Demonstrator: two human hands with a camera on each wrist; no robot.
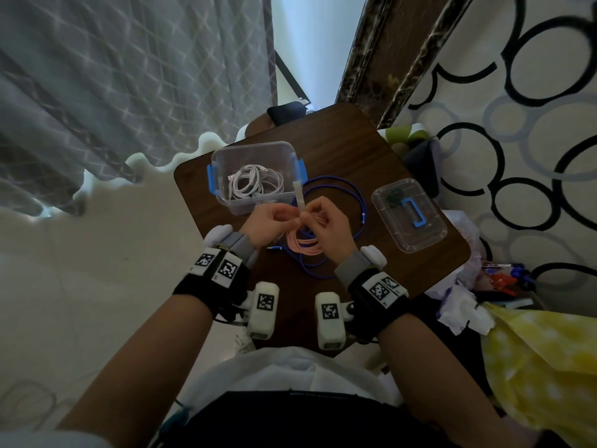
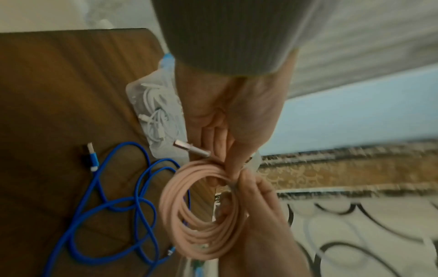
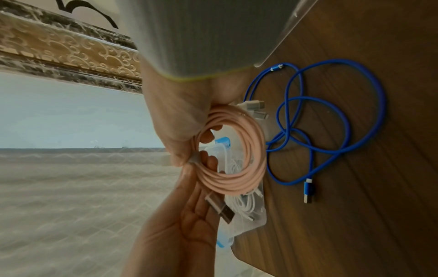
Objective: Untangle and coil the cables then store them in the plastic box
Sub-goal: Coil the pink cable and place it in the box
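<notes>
Already, white cables [image 1: 255,185] lie coiled in the plastic box [image 1: 223,156] at left. Beside it, the left hand [image 1: 274,221] and right hand [image 1: 329,224] both pinch a coiled pink cable [image 1: 305,245] above the table [image 1: 355,150]. Underneath, a blue cable [image 1: 352,192] lies loose, uncoiled. Right, the lid [image 1: 408,215]. A pale strip between the fingers is unclear.

A grey curtain [image 1: 129,76] hangs past the bench's [image 1: 371,150] far-left side, above a pale floor [image 1: 97,270]. A wall with ring patterns [image 1: 517,124] runs along the right edge. A yellow dotted cloth [image 1: 542,367] and crumpled white paper [image 1: 465,310] lie off the near-right corner.
</notes>
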